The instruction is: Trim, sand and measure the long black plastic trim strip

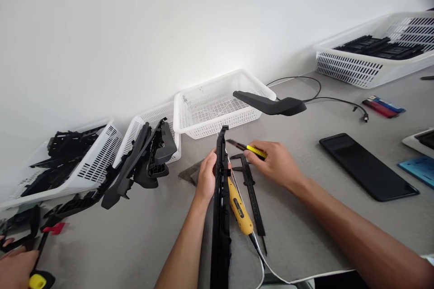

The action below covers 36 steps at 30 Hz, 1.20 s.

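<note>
My left hand (205, 176) grips a long black plastic trim part (221, 207) that stands on edge and runs from the table's front toward the white basket. My right hand (276, 162) holds a yellow utility knife (252, 149) with its blade pointing left toward the part's far end. A black vernier caliper (251, 192) and a yellow corded tool (240, 210) lie on the table between my arms.
A white basket (217, 99) stands behind the part with a black handle-shaped piece (271, 104) on its rim. More baskets with black parts sit at left (101, 153) and far right (366, 65). A dark phone (368, 167) lies at right. Another person's hand (15, 268) shows at bottom left.
</note>
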{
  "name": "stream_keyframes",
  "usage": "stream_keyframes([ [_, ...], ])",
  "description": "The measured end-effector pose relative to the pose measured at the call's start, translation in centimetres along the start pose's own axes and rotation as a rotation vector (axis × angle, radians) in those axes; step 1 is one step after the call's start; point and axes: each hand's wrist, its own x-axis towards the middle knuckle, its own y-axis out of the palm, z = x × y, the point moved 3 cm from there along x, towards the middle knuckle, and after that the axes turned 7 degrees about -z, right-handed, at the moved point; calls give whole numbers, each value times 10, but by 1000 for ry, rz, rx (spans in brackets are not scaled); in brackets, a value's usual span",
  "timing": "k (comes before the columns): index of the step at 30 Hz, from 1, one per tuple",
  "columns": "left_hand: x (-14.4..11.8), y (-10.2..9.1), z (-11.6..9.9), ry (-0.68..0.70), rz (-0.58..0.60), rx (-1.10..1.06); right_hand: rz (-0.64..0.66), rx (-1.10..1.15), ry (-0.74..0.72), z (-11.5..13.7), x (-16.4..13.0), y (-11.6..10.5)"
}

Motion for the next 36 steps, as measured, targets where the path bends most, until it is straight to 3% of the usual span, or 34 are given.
stream_keyframes([
  [5,6,-7,6,3,-73,-178,211,80,-142,13,-8,10],
  [12,9,-15,8,-48,-172,-369,164,173,-100,17,-11,7],
  [16,7,-16,5,-15,-191,-329,236,227,-68,20,-14,14],
  [20,4,-14,3,12,-140,-258,294,242,-64,22,-17,21],
  [27,1,-10,3,20,-5,-147,201,240,-22,21,-16,22],
  [36,4,-13,8,-10,12,-107,249,346,64,22,-18,24],
])
